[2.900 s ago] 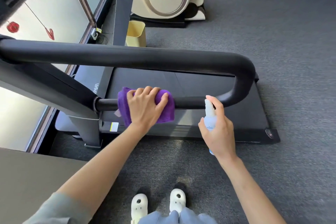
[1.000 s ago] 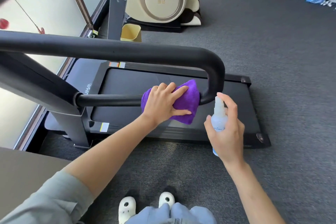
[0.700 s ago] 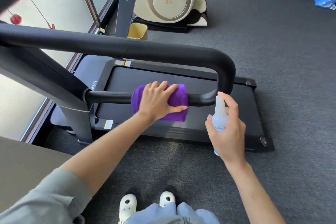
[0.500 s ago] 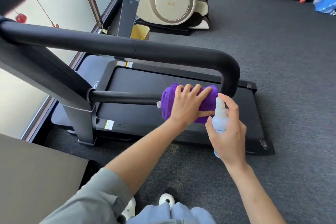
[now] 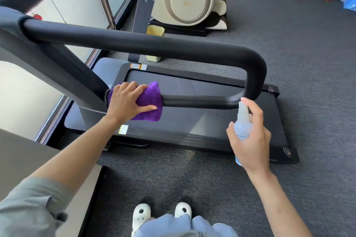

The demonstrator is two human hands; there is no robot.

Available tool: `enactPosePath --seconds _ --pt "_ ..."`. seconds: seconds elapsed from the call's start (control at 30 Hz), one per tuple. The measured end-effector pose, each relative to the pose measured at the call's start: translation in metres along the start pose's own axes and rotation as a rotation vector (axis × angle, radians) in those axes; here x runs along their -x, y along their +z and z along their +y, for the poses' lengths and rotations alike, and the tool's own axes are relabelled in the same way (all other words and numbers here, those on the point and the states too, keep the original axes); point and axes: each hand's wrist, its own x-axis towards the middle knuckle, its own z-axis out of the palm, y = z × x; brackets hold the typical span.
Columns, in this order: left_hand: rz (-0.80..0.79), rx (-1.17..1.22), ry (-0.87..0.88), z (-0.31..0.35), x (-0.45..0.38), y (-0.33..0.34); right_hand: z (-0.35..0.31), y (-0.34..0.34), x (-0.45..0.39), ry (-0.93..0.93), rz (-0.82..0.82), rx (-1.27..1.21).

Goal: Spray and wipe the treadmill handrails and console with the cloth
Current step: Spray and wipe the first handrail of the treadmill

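The left hand [image 5: 126, 102] lay over a folded purple cloth [image 5: 149, 102], its fingers [image 5: 133, 87] curled over the top and the thumb stretched along the near side, gripping the cloth round the lower bar of the treadmill handrail [image 5: 200, 101]. The cloth sat at the left end of that bar, right against the joint where the bar met the grey upright post [image 5: 63, 71], and it hung a little below the bar on the near side. The right hand [image 5: 250, 140] gripped a small clear spray bottle [image 5: 243, 121] upright, the fingers wrapped round its body and the index finger arched over the nozzle at the top. The bottle stood just beside the curved right end of the handrail, well apart from the cloth. Below the rail lay the black treadmill deck [image 5: 202, 125] on grey carpet [image 5: 308, 44]. A cream massage chair [image 5: 185, 0] stood further back, and a yellow bin [image 5: 155, 32] was near it.
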Motion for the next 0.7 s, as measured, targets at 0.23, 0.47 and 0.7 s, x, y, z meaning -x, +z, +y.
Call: enactPosePath --seconds 0.23,0.47,0.7 --pt "0.042 0.013 -0.236 0.071 -0.007 0.004 -0.024 0.023 0.003 0.051 -0.038 -0.03" --pt "0.329 0.241 -0.757 0.083 0.014 0.007 -0.049 0.044 0.0 0.008 -0.083 -0.045" --pt "0.61 1.034 -1.555 0.069 0.008 0.0 -0.054 0.06 0.002 0.011 -0.153 -0.065"
